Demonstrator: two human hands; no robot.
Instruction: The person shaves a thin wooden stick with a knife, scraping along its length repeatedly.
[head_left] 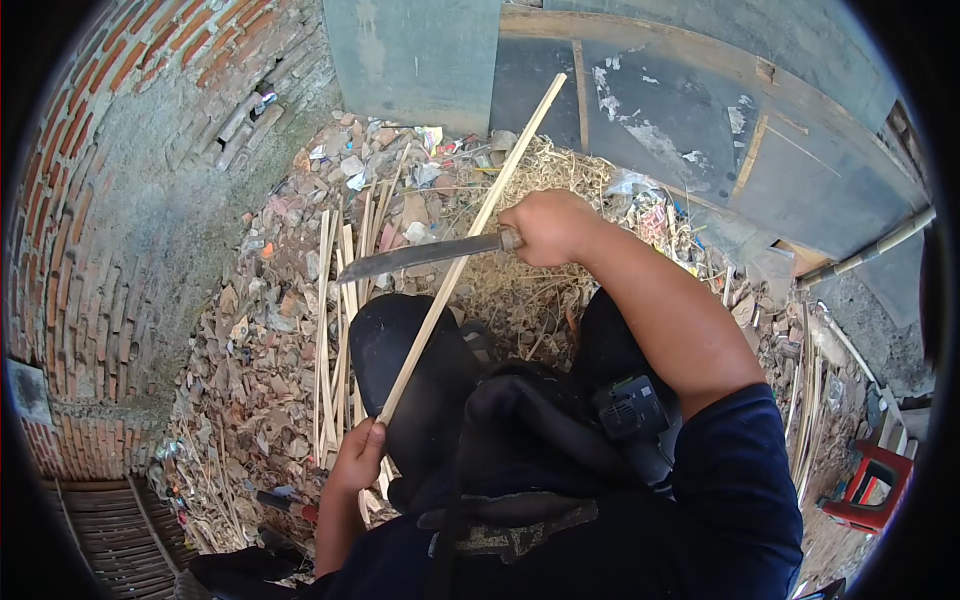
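Note:
My left hand (361, 452) is closed on the lower end of a long pale wooden strip (432, 318), beside my left knee. The strip slants up and to the right, past my other hand. My right hand (547, 228) grips the short handle of a large knife (420, 256). Its long dark blade points left and crosses the strip near the handle. Whether the blade touches the strip cannot be made out. More pale strips (324, 340) lie on the ground to the left of my knee.
Rubble and litter (262, 370) cover the ground. A brick wall (90, 300) rises at the left, and dark panels (660, 130) stand ahead. At the right are a red plastic stool (872, 488), a pole (868, 247) and more strips (808, 400).

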